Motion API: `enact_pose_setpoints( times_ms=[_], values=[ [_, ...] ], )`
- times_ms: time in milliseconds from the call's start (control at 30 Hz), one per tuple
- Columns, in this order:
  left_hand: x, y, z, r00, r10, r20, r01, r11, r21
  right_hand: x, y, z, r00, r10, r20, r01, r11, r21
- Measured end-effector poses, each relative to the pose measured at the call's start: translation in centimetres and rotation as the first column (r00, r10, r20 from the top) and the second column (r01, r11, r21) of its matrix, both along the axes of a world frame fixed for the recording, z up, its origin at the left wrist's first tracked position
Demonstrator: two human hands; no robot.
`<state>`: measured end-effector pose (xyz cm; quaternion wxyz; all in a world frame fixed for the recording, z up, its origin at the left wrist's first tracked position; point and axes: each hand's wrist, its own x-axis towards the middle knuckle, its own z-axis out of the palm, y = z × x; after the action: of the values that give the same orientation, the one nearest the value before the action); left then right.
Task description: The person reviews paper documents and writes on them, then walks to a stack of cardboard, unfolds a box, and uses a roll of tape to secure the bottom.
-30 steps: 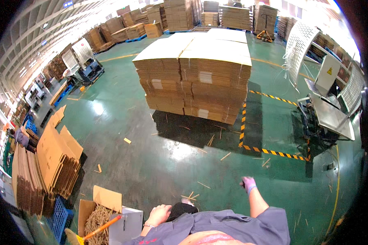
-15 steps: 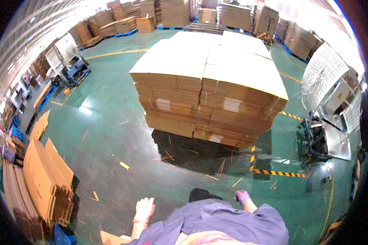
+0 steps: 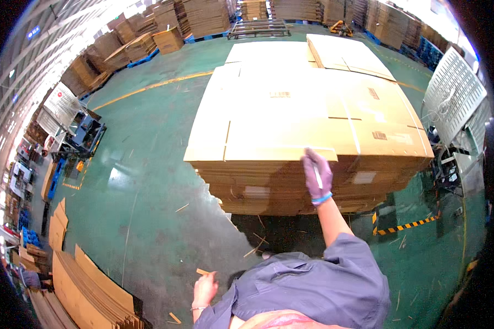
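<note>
A large stack of flat cardboard sheets (image 3: 274, 126) stands in front of me, its top pale and bright. My right hand (image 3: 317, 178), in a purple glove with a blue cuff, reaches to the near edge of the top layer. Its fingers are closed around a thin white strip (image 3: 318, 176), whose exact kind I cannot make out. A pale strap (image 3: 350, 127) runs over the top to the right of that hand. Low at my left side, my bare left hand (image 3: 205, 289) hangs with loosely bent fingers and nothing visible in it. A cardboard scrap (image 3: 202, 271) lies on the floor behind its fingertips.
Upright cardboard sheets (image 3: 90, 288) stand at the lower left. Machines with pale perforated panels flank the stack, one at the right (image 3: 454, 96) and one at the far left (image 3: 59, 107). Striped floor tape (image 3: 414, 224) and thin scraps lie nearby. More cardboard stacks (image 3: 206, 16) line the back.
I have come closer to the stack. My right hand has risen from my side to the stack's near top edge, with a white strip now showing in it. My left hand stays low.
</note>
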<state>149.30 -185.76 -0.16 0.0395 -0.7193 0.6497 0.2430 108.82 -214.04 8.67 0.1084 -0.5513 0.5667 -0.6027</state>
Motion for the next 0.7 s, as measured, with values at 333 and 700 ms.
enact_pose_setpoints(
  times_ms=[333, 700],
  values=[
    [23.4, -17.6, -6.9, 0.995, -0.08, 0.057, 0.068, 0.978, 0.196, 20.0, -19.4, -0.2, 0.918, 0.095, -0.386, -0.048, 0.991, 0.129],
    [38.7, -50.5, -6.2, 0.909, -0.364, 0.206, 0.376, 0.926, -0.023, 19.9, -20.5, -4.4, 0.661, 0.021, -0.75, 0.352, 0.874, 0.334]
  ],
)
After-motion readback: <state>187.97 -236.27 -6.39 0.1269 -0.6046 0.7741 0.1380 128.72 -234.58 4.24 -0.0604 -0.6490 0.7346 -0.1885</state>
